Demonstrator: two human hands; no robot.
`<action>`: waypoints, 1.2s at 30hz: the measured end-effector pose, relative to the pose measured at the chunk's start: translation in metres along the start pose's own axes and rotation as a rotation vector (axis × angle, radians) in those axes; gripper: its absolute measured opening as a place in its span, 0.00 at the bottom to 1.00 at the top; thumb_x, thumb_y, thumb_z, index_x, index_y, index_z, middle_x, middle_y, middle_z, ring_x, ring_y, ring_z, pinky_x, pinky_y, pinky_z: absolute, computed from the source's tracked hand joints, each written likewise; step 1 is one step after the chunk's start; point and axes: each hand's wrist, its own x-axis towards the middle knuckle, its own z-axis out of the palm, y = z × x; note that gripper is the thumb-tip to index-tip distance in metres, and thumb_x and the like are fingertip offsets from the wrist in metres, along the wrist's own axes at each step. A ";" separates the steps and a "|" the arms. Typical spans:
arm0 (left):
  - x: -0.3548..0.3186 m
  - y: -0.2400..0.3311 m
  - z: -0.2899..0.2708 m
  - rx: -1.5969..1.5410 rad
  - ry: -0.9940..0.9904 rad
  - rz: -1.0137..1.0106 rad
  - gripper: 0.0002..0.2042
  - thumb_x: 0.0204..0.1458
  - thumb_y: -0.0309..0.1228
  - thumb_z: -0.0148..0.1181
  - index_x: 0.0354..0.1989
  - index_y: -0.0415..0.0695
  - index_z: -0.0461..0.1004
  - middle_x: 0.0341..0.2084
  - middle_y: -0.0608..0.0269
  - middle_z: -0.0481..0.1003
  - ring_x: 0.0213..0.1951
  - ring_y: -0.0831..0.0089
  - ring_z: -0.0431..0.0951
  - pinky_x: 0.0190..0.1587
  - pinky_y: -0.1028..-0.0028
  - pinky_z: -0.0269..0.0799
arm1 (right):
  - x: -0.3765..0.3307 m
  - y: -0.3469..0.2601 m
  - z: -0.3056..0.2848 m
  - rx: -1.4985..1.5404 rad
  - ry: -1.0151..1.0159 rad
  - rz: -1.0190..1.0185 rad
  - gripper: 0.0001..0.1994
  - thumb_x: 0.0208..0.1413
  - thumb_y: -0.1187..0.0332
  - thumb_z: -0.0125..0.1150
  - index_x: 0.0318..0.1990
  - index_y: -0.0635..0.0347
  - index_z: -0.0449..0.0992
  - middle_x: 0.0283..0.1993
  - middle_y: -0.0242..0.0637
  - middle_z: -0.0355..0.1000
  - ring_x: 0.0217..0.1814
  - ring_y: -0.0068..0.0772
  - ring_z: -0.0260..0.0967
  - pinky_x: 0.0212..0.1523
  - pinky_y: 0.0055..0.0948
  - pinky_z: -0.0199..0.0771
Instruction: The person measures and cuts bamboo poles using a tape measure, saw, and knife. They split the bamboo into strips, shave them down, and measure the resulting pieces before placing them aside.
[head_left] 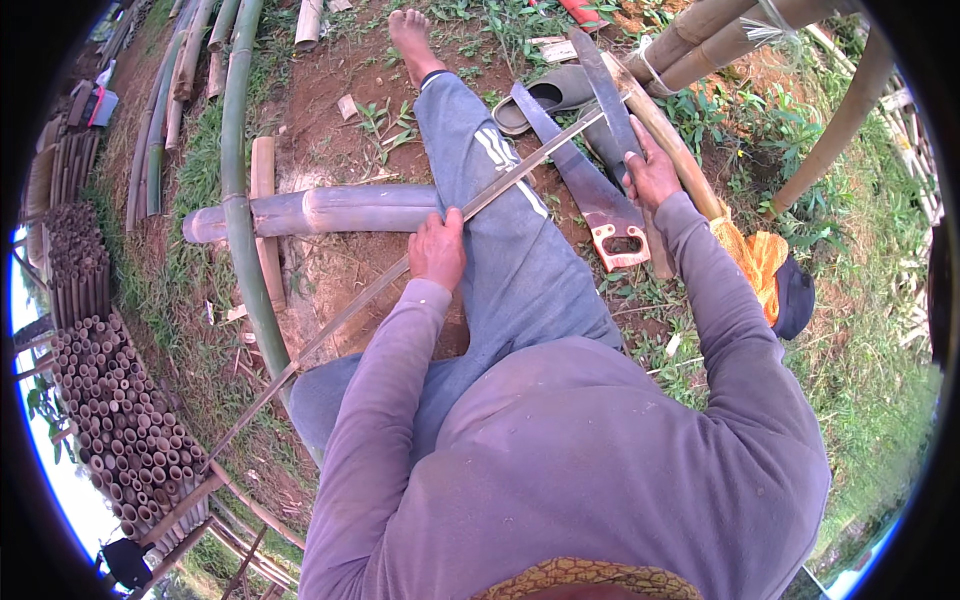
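A long, thin bamboo strip point(350, 308) slants across my lap from lower left to upper right. My left hand point(438, 248) is closed around it above my thigh. In my right hand point(652, 175) is a machete point(603, 88), its long dark blade pointing away from me and its handle end showing below my fist. The strip's upper end meets or crosses the blade; whether they touch I cannot tell. Just left of the machete, a hand saw point(575, 175) with an orange-and-white handle lies on the ground, near a pair of dark shoes point(560, 92).
A thick bamboo piece point(370, 209) lies beside my leg, under a long green pole point(236, 150). Many cut bamboo tubes point(125, 420) are stacked at left. At right are an orange cloth point(752, 262), a dark cap point(795, 300) and tied bamboo poles point(700, 45).
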 end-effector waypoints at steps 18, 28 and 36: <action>-0.003 0.000 0.003 0.043 0.021 0.002 0.12 0.59 0.28 0.52 0.51 0.47 0.70 0.38 0.55 0.75 0.41 0.53 0.80 0.41 0.54 0.73 | -0.015 -0.010 0.001 0.082 -0.101 0.075 0.34 0.66 0.72 0.50 0.78 0.35 0.54 0.28 0.37 0.71 0.19 0.25 0.67 0.20 0.28 0.72; -0.002 0.006 -0.006 0.020 0.020 -0.005 0.11 0.58 0.28 0.52 0.49 0.47 0.70 0.38 0.51 0.75 0.42 0.50 0.79 0.42 0.52 0.71 | -0.015 -0.002 -0.001 -0.023 -0.161 -0.028 0.32 0.67 0.72 0.48 0.77 0.35 0.58 0.28 0.37 0.71 0.21 0.24 0.68 0.24 0.29 0.75; 0.006 0.010 -0.025 -0.153 -0.052 -0.032 0.14 0.66 0.44 0.52 0.41 0.45 0.71 0.33 0.47 0.78 0.37 0.44 0.80 0.40 0.47 0.74 | -0.012 0.012 0.007 0.013 -0.100 -0.069 0.33 0.67 0.71 0.50 0.77 0.32 0.56 0.29 0.36 0.71 0.21 0.24 0.67 0.23 0.31 0.72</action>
